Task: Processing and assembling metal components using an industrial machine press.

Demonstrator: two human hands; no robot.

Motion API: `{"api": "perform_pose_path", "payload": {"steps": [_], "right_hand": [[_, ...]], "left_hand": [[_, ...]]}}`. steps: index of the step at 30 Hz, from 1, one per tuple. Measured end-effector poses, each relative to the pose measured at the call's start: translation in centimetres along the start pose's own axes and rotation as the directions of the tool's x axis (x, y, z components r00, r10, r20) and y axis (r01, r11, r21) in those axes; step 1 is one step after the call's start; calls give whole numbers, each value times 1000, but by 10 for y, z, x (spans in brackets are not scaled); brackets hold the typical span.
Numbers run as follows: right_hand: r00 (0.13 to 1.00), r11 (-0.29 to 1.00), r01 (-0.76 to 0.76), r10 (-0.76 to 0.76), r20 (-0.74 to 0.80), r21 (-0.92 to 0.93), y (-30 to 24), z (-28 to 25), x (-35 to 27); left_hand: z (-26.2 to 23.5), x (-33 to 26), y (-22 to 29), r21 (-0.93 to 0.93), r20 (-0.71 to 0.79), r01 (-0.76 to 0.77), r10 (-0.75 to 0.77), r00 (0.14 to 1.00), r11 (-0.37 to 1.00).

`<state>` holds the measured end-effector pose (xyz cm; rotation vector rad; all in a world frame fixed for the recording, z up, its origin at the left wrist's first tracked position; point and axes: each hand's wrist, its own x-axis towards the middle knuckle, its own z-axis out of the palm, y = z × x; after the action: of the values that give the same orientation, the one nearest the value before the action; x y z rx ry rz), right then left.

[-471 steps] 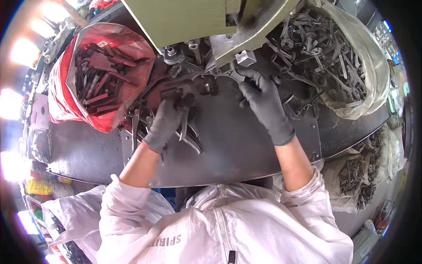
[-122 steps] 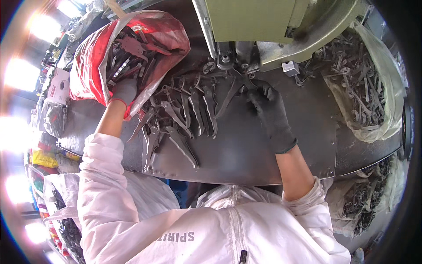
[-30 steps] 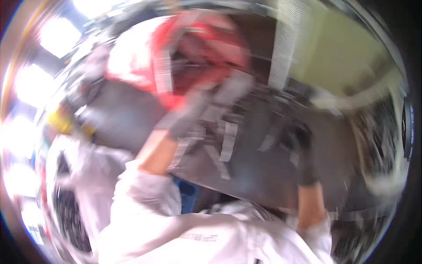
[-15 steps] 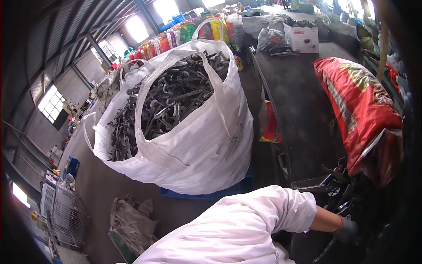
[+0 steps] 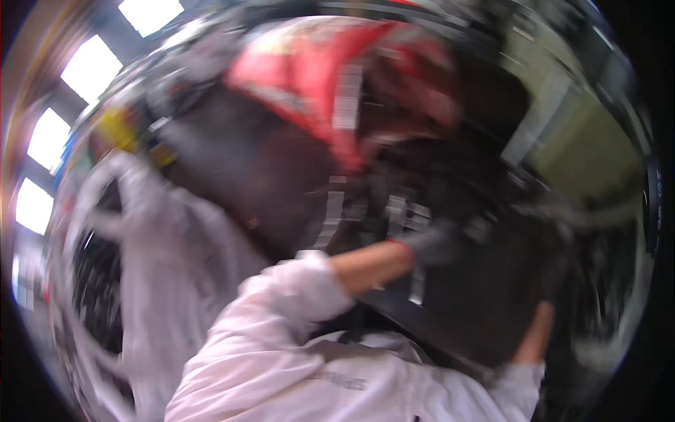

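My left hand [image 5: 437,243], in a dark grey glove with a red cuff, reaches over a dark worktable [image 5: 464,302]. Dark parts with pale highlights [image 5: 408,214] lie right beside it, too smeared to name. Farther to the right, my right hand [image 5: 555,271] is a dark blur at the end of its bare wrist, near the table's right side. Motion hides the fingers of both hands, and whether either holds anything does not show. Beyond the left hand, a red printed sack [image 5: 302,77] lies on the table with its dark, crumpled end toward me.
To the left stands a large white bulk bag [image 5: 169,281] with loop handles and dark parts [image 5: 98,281] inside. A pale greenish box-like shape [image 5: 583,141] is at the far right. Grey bundled plastic [image 5: 176,88] sits beyond the table's far left part.
My view has swung to the right: the bulk bag has shifted to the left edge, and the red sack lies ahead. My right hand has come into view.
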<state>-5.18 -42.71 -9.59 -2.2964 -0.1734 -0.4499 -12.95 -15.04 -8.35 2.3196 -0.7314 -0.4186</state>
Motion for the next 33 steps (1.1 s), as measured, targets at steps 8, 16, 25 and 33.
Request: {"api": "perform_pose_path", "payload": {"steps": [8,16,25,33], "right_hand": [[868,552,-447,459,191,704,-106,-66,-42],[869,464,-477,380,318,747,-126,-31,-37],[866,595,-500,370,338,629,-107,-6,-43],[838,479,-528,426,340,702,-111,-10,-46]], "left_hand": [[-65,9,38,-617,-49,71,-128,991,784],[-62,30,36,-539,-131,-91,23,991,838],[-54,54,13,197,-94,-88,108,990,976],[-170,56,-7,291,-494,275,-102,864,916]]}}
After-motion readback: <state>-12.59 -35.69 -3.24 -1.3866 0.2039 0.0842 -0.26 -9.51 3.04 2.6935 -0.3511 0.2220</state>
